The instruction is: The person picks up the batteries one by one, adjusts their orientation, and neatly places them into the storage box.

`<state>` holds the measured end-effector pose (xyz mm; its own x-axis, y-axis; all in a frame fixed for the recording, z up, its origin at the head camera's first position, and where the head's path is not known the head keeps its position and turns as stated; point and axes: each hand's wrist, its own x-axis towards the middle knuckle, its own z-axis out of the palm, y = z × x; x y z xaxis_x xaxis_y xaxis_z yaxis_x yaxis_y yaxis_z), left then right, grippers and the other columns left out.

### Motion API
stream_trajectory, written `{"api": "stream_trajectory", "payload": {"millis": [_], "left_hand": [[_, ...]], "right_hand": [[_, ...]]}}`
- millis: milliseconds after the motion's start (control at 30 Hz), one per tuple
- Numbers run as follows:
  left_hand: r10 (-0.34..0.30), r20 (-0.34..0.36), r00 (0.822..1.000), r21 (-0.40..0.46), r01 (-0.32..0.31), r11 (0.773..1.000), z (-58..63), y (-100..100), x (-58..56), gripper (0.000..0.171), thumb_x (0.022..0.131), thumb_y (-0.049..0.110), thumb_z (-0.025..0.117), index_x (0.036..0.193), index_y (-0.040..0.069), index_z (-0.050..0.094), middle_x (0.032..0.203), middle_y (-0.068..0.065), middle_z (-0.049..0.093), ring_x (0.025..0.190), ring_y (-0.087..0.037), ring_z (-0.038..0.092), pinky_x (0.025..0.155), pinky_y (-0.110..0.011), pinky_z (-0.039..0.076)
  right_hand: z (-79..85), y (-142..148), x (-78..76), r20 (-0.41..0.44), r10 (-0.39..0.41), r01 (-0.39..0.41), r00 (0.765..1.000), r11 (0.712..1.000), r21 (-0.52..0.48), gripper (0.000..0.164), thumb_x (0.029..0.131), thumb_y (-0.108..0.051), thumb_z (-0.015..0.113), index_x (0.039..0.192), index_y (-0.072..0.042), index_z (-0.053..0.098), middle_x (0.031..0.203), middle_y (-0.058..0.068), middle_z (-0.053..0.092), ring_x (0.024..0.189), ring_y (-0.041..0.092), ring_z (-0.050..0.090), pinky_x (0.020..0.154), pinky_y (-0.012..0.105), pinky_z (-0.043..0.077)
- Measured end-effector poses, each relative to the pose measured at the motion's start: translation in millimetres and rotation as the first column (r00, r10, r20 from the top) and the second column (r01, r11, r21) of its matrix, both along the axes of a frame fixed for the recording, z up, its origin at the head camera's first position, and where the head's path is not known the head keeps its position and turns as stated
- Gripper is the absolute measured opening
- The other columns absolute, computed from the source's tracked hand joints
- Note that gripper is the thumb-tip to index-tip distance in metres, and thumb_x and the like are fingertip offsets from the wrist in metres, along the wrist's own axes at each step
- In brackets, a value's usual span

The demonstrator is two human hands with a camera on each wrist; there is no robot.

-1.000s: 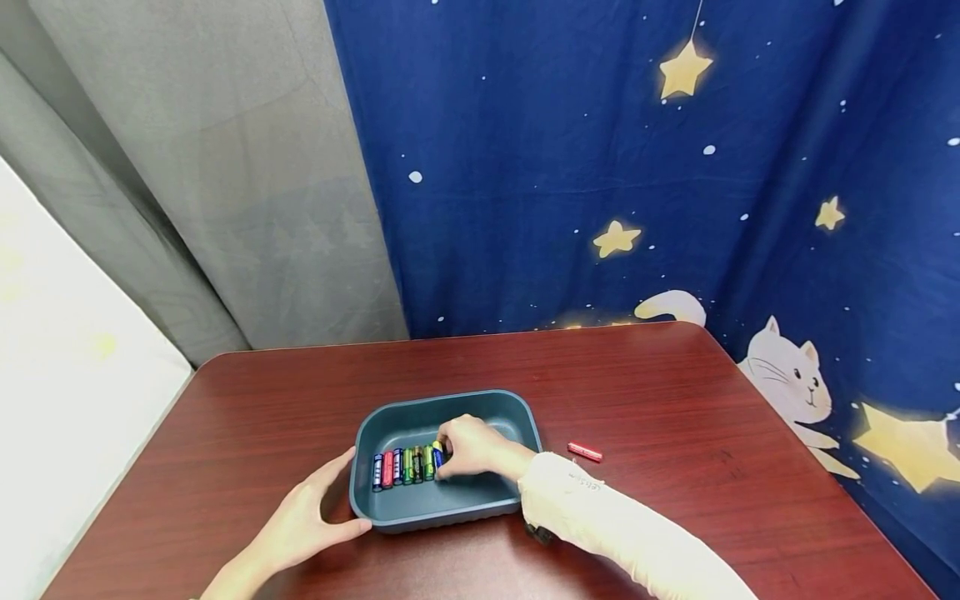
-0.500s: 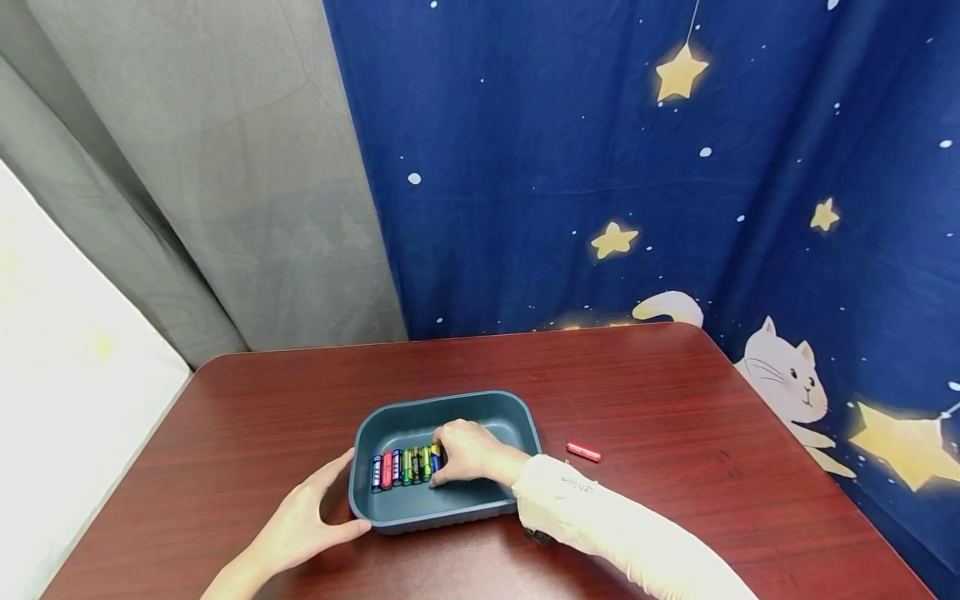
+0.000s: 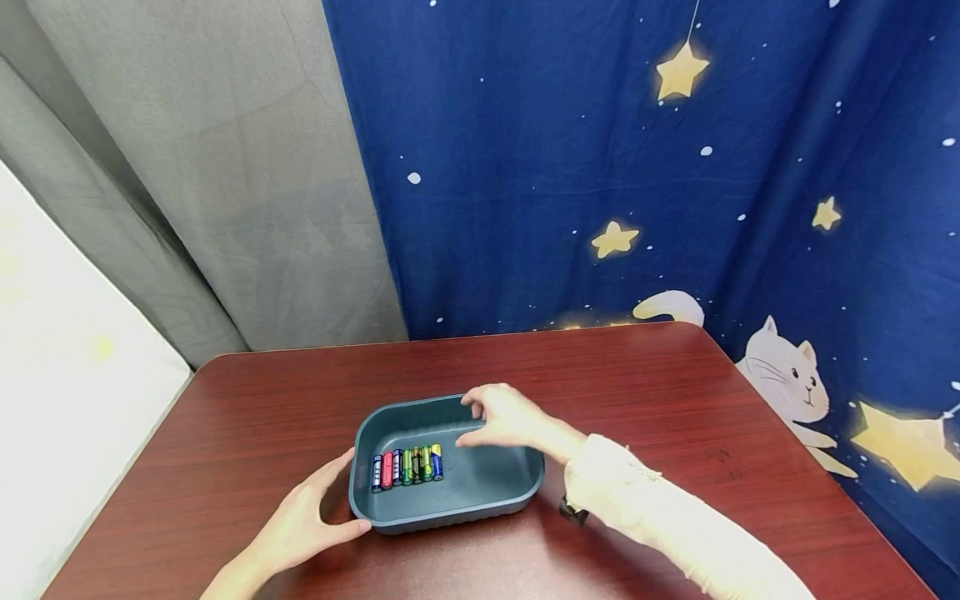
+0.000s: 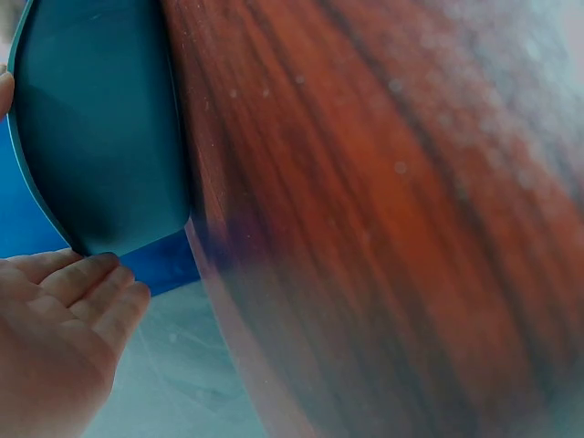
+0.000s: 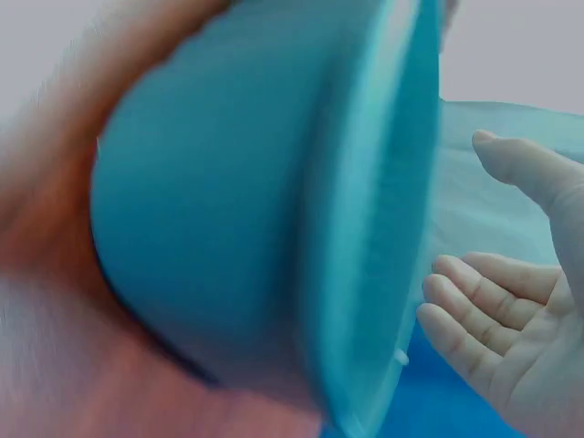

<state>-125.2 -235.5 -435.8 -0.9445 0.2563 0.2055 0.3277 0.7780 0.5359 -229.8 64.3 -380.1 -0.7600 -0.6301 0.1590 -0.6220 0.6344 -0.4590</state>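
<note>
In the head view a dark teal plastic box (image 3: 450, 521) stands on the table. A row of several small batteries (image 3: 407, 467) in blue, red, green and yellow wrappers lies side by side in its left half. My left hand (image 3: 296, 521) touches the box's left end, thumb near the front corner. The left wrist view shows that hand's straight fingers (image 4: 96, 287) against the outer wall. Above the box's right back part hovers my right hand (image 3: 506, 417), thumb and fingers spread. Nothing lies between them, as the right wrist view confirms with the bare palm (image 5: 534, 360).
The reddish-brown wooden table (image 3: 637, 375) extends around the box. Behind it hang a grey curtain (image 3: 300, 208) and a blue curtain (image 3: 525, 167) with stars. The right sleeve (image 3: 637, 500) crosses the table's right front and hides the spot where a loose red battery lay.
My right hand has let go of the rightmost battery and risen up and right, away from the row. The left hand and box have stayed put. The sleeve now covers the loose red battery.
</note>
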Motion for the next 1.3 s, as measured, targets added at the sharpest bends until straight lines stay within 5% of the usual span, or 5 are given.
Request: {"api": "stream_trajectory", "payload": {"millis": [200,400,767,1100,1300], "left_hand": [[0.002,-0.003,1.000,-0.004,-0.002,1.000,-0.4,-0.1,-0.1,0.090,0.065,0.051,0.075,0.136,0.009,0.040,0.131,-0.007,0.049,0.118,-0.024,0.048,0.090,-0.050,0.043],[0.000,-0.009,1.000,-0.004,0.000,1.000,-0.5,0.0,0.0,0.090,0.065,0.050,0.075,0.136,0.009,0.040,0.131,-0.006,0.049,0.118,-0.024,0.048,0.091,-0.049,0.043],[0.002,-0.007,1.000,-0.006,-0.002,1.000,-0.1,0.5,0.6,0.090,0.065,0.051,0.075,0.137,0.010,0.040,0.131,-0.006,0.049,0.117,-0.024,0.048,0.090,-0.049,0.044],[-0.004,-0.013,1.000,-0.007,0.004,1.000,-0.7,2.4,0.0,0.089,0.065,0.050,0.075,0.136,0.008,0.041,0.131,-0.006,0.050,0.117,-0.024,0.048,0.090,-0.050,0.043],[0.002,0.006,1.000,-0.012,-0.002,1.000,0.1,0.7,0.1,0.090,0.066,0.050,0.075,0.137,0.009,0.040,0.131,-0.006,0.049,0.117,-0.024,0.048,0.090,-0.050,0.043]], "right_hand": [[12.7,47.1,-11.0,-0.012,0.039,-0.040,0.999,0.987,-0.153,0.048,0.069,-0.028,0.077,0.107,-0.001,0.062,0.082,0.004,0.062,0.075,0.015,0.056,0.066,0.023,0.049],[2.8,96.4,-16.0,0.063,0.023,-0.007,0.998,0.969,-0.246,0.045,0.071,-0.022,0.076,0.107,0.000,0.061,0.083,0.007,0.062,0.077,0.022,0.058,0.067,0.036,0.053],[-30.0,160.5,-6.3,0.104,0.071,-0.071,0.992,0.997,-0.004,0.046,0.065,-0.011,0.075,0.105,0.004,0.060,0.080,0.008,0.059,0.071,0.020,0.055,0.062,0.026,0.048],[-53.7,174.9,-0.6,0.068,0.153,-0.160,0.986,0.980,0.117,0.047,0.057,-0.001,0.074,0.102,-0.003,0.062,0.078,-0.002,0.056,0.071,0.012,0.050,0.063,0.020,0.044],[-53.8,169.3,-5.7,0.060,0.177,-0.184,0.982,0.972,0.143,0.047,0.058,0.004,0.070,0.103,-0.004,0.061,0.078,-0.003,0.054,0.070,0.011,0.049,0.062,0.019,0.042]]}}
